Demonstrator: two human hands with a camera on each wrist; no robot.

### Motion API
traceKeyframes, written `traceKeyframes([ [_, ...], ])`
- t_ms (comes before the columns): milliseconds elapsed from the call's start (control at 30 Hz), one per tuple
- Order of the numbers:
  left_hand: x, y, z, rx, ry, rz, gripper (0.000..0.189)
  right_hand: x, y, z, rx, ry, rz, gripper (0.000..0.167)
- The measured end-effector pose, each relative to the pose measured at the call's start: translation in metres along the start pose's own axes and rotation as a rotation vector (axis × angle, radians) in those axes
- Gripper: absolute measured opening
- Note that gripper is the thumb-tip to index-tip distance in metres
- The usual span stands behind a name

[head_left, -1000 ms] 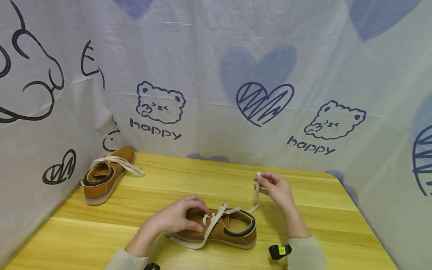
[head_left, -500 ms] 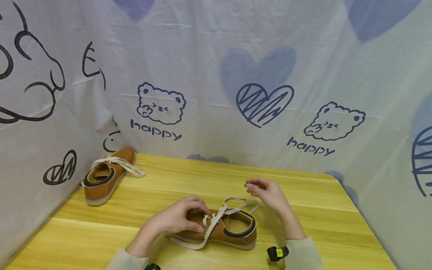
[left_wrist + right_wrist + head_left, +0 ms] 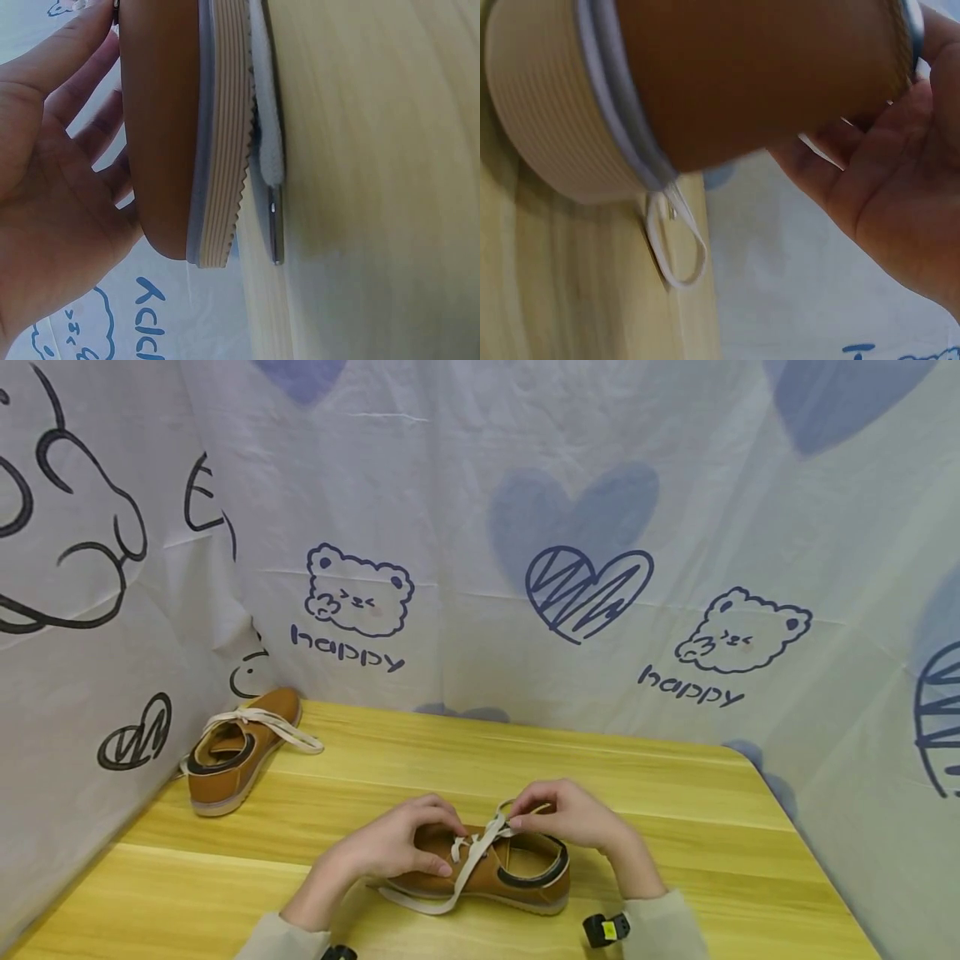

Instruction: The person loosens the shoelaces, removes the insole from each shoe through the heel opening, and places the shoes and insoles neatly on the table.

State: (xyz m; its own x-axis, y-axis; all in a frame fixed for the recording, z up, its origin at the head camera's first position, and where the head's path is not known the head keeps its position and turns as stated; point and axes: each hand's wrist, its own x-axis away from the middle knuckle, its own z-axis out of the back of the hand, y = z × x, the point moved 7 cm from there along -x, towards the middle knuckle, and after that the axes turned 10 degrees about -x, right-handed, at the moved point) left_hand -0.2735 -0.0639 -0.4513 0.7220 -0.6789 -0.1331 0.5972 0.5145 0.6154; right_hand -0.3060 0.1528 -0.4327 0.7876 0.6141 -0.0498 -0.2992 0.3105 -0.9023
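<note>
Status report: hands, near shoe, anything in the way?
Left hand grips near shoe. Right hand at laces, grip unclear. Shoe upright on table. Other shoe apart, not obstructing.

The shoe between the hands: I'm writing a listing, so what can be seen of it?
The shoe looks like smooth brown leather, with a dark collar, pale ridged sole and cream laces, one end metal-tipped. It stands upright on the table, toe toward the person's left. The left hand grips its front; the right hand is at the laces.
</note>
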Motion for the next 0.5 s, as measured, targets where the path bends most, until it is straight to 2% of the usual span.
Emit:
traceKeyframes([
  [233, 0.0, 0.0, 0.0, -0.011, 0.003, -0.003, 0.037, -0.005, -0.01, -0.018, 0.058, -0.068, 0.073, 0.02],
  [500, -0.001, -0.001, 0.0, -0.014, 0.001, 0.008, 0.037, -0.005, -0.026, -0.037, 0.099, -0.17, 0.119, 0.028],
])
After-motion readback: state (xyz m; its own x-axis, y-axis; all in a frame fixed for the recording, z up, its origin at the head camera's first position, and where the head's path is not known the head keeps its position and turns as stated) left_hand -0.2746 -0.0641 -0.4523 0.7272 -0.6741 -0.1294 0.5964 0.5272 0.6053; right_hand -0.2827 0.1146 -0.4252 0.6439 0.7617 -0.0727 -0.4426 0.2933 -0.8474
